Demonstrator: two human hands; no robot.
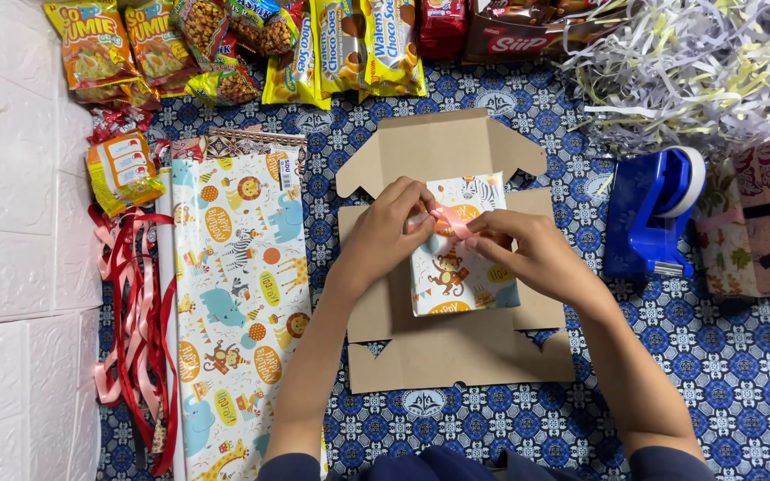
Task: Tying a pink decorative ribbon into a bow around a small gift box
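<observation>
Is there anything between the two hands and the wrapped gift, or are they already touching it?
Nothing stands between them. The left hand and right hand both rest on the wrapped gift, pinching a pink ribbon on its top, inside the open cardboard box.

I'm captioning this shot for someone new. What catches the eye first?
At centre, both hands, left hand and right hand, pinch a pink ribbon on a wrapped gift lying on flat cardboard. A wrapping roll lies left, a blue tape dispenser right.
</observation>
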